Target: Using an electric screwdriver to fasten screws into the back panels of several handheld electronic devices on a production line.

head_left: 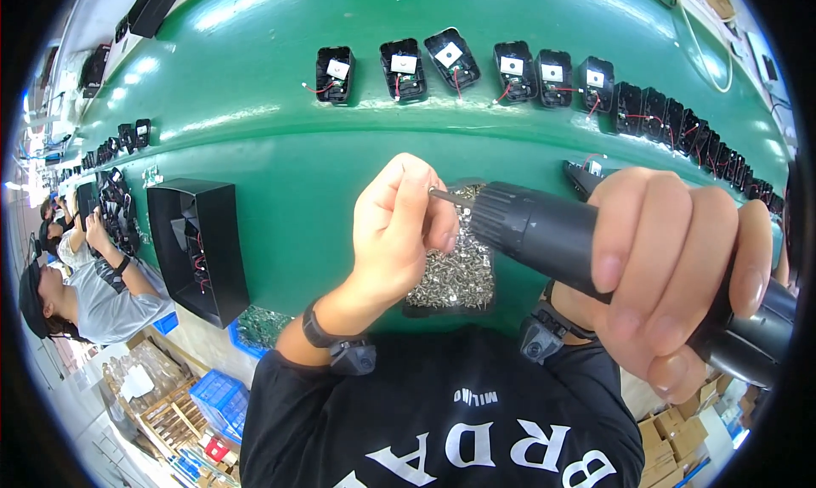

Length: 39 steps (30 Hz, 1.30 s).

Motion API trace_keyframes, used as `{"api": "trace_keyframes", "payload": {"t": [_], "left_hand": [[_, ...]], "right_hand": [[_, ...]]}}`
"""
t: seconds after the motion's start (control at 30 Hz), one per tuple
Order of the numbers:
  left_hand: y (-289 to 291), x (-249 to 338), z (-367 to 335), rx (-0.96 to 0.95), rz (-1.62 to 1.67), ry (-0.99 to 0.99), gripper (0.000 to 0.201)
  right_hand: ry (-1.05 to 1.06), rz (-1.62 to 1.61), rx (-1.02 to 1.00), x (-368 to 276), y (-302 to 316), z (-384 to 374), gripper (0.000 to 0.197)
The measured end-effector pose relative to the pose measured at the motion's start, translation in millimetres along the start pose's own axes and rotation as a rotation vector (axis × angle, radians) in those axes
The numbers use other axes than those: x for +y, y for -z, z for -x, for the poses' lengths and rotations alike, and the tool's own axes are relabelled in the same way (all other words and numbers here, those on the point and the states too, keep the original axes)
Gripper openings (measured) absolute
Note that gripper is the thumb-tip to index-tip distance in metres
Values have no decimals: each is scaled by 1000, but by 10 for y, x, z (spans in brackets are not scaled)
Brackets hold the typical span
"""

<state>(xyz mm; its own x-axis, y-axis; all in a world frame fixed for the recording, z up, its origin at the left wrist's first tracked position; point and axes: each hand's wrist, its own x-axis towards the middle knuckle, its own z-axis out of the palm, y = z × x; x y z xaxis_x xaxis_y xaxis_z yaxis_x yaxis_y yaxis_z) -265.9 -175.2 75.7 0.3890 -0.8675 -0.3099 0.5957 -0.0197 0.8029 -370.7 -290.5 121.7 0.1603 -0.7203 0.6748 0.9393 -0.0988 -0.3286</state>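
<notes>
In front of my chest my right hand [680, 267] is wrapped round a black electric screwdriver [540, 229], its thin bit [450, 198] aimed left. The bit's tip meets the fingertips of my left hand [389, 224], which is closed in a pinch. A small screw [433, 190] appears between thumb and forefinger, mostly hidden by them. Below both hands a tray of loose metal screws [450, 284] sits at the near edge of the green bench, partly covered by my left fingers and the tool.
Open black housings [512, 71] with red wires line the raised far strip of the green bench [289, 156], many bunched at right. A black box [223, 250] holding wired parts stands left. Farther left a co-worker [110, 292] handles a part. Blue crates [219, 401] are on the floor.
</notes>
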Motion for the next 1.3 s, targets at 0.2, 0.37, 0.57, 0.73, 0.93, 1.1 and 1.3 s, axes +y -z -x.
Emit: {"api": "trace_keyframes", "payload": {"t": [0.2, 0.37, 0.57, 0.73, 0.93, 1.1, 1.3], "left_hand": [[208, 46, -553, 13, -751, -611, 31], [487, 161, -1259, 77, -1539, -976, 85], [569, 23, -1550, -100, -1680, -831, 83], [625, 17, -1629, -78, -1684, -839, 76], [636, 9, -1599, -83, -1676, -826, 75], [672, 9, -1647, -131, -1608, -790, 76], [729, 31, -1655, -140, -1565, -805, 75]], "right_hand": [[-268, 276, -106, -360, 154, -309, 41], [-98, 390, -78, 440, 589, -352, 51], [-146, 435, -133, 827, 760, -303, 51], [-183, 469, -121, 973, 810, -237, 50], [-197, 450, -83, 1053, 843, -181, 51], [-176, 449, -73, 1072, 886, -167, 52], [-161, 433, -70, 1114, 909, -139, 52]]}}
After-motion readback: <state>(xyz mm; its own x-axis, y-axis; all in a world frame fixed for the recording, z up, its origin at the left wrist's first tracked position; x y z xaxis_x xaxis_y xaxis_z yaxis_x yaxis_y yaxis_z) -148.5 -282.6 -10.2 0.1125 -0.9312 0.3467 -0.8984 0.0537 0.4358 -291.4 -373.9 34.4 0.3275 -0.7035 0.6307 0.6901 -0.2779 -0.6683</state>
